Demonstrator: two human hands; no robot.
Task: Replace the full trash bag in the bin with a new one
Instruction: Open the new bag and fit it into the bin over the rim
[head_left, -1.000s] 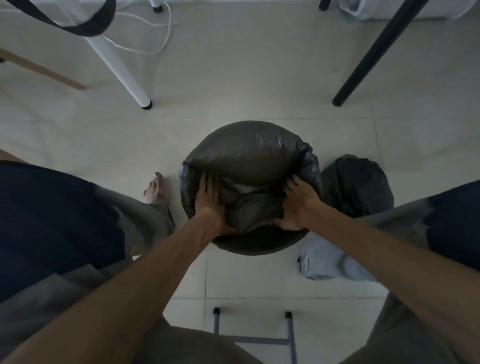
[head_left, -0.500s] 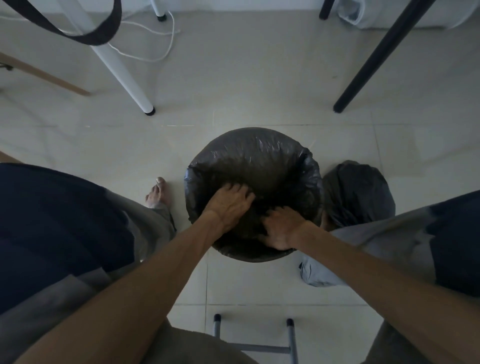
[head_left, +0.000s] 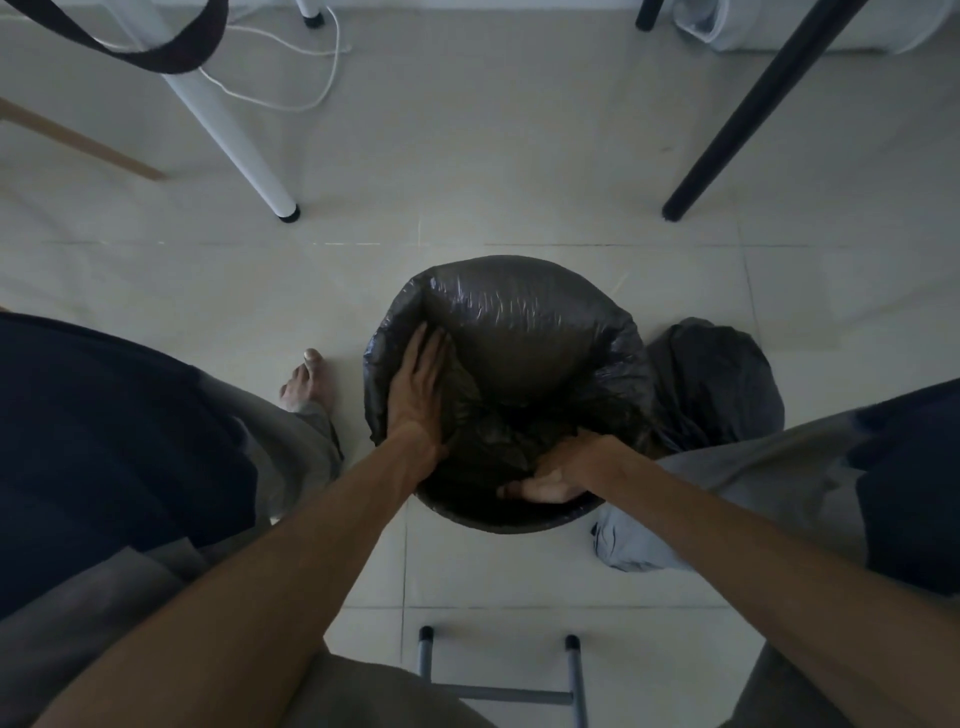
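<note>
A round bin (head_left: 511, 522) stands on the tiled floor between my knees, lined with a new black trash bag (head_left: 524, 332) that puffs up with air at the far side. My left hand (head_left: 418, 387) lies flat, fingers together, pressing the bag against the bin's left inner wall. My right hand (head_left: 563, 470) is inside the near right part of the bin, palm up, pushing the plastic down; its fingers are partly hidden. The full black trash bag (head_left: 719, 379) sits tied on the floor just right of the bin.
A white table leg (head_left: 234, 140) and a white cable (head_left: 311, 67) are at the far left, a black leg (head_left: 748, 119) at the far right. My bare foot (head_left: 306, 382) is left of the bin. Grey metal stool legs (head_left: 498, 680) stand under me.
My left hand moved from the bag's middle to the left inner wall and flattened. My right hand went deeper into the near right side. The bag's far side has ballooned up again.
</note>
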